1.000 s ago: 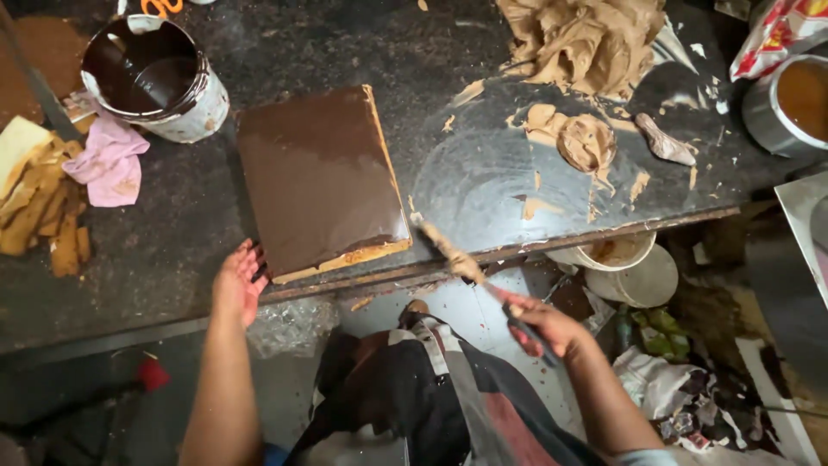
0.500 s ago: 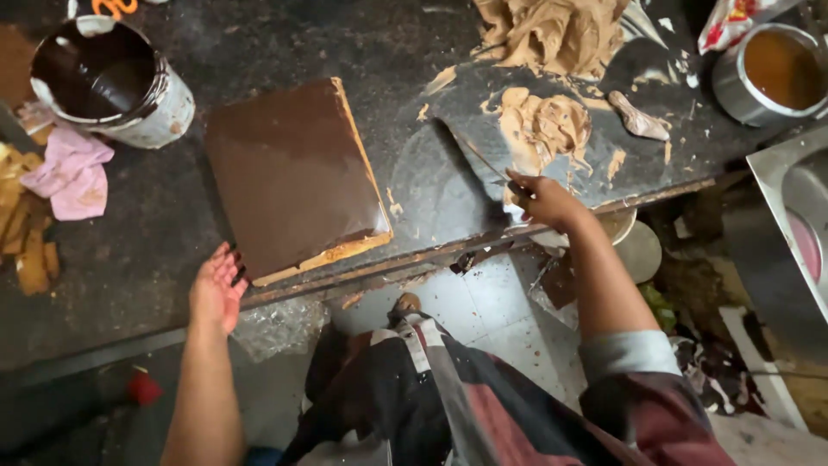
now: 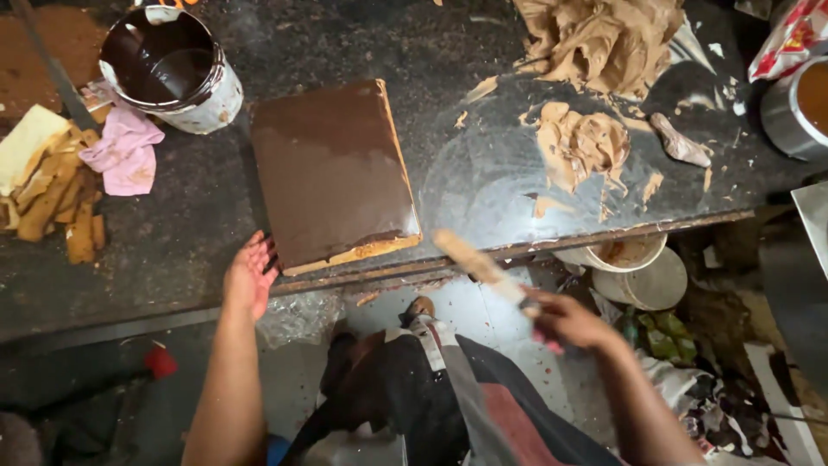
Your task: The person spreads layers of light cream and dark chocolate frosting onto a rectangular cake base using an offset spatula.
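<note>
The left hand (image 3: 250,278) is lying open, fingers spread, touching the near-left corner of the slab (image 3: 332,173), seemingly steadying it at the counter (image 3: 172,250) edge. The slab is flat and square, glossy dark brown on top, pale at its cut side. The right hand (image 3: 565,321) is gripping a spatula (image 3: 483,267), its paste-smeared blade angling toward the slab. Tan paste (image 3: 582,147) is lying beyond it.

The right hand (image 3: 565,321) has drawn back from the tan paste (image 3: 582,147) on the surface (image 3: 483,173). It is now off the near edge, gripping the paste-smeared spatula (image 3: 479,266), whose blade angles up over that edge. The left hand (image 3: 250,276) has closed in on the chocolate-coated slab's (image 3: 332,173) near left corner.
</note>
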